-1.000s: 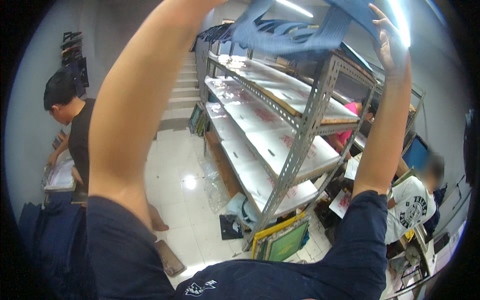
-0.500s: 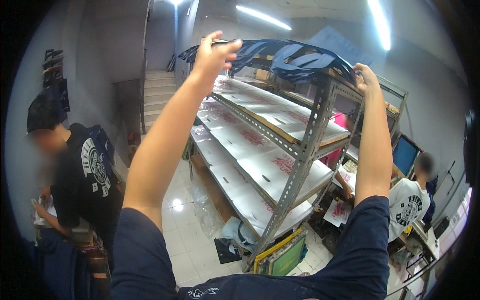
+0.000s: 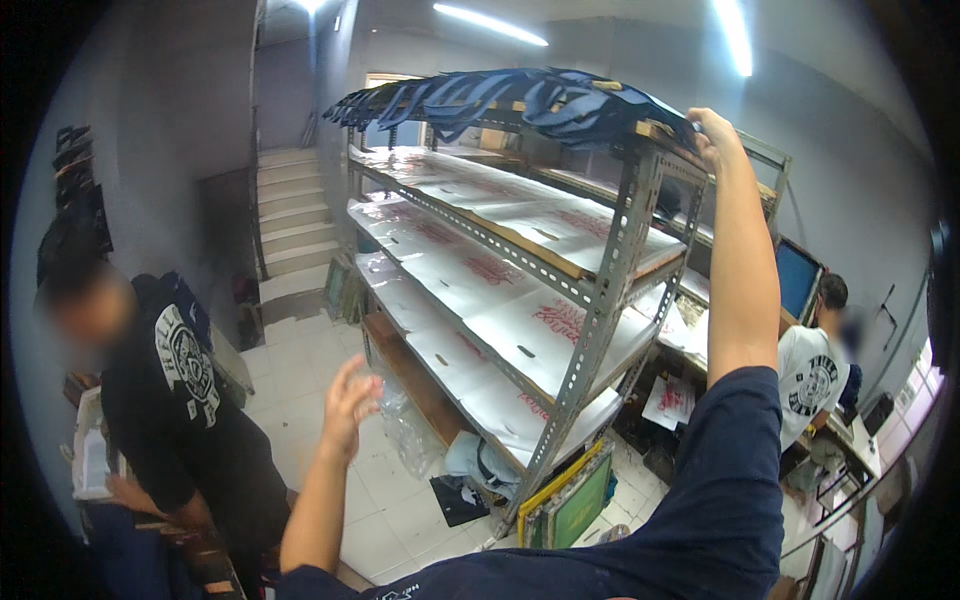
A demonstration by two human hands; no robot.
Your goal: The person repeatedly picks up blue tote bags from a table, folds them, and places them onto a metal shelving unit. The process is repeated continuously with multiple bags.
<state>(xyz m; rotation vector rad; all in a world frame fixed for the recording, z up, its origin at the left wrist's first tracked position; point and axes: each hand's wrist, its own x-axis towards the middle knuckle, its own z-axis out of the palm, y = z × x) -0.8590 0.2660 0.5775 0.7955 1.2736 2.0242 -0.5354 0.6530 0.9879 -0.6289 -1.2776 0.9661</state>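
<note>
A tall grey metal rack stands ahead with white printed sheets on its lower shelves. Dark blue fabric pieces lie spread across its top shelf. My right hand reaches up to the near corner of that top shelf and touches the edge of the blue fabric; whether it grips it is unclear. My left hand hangs lower in mid-air, fingers apart, holding nothing, in front of the rack's lower shelves.
A person in a black printed shirt stands at my left. Another person in a white shirt sits behind the rack at the right. Stairs rise at the back. Framed screens lean at the rack's foot on the white tiled floor.
My left hand has let go of the blue fabric and dropped down from the top shelf. The fabric now lies on the top shelf. My right hand stays up at the shelf corner.
</note>
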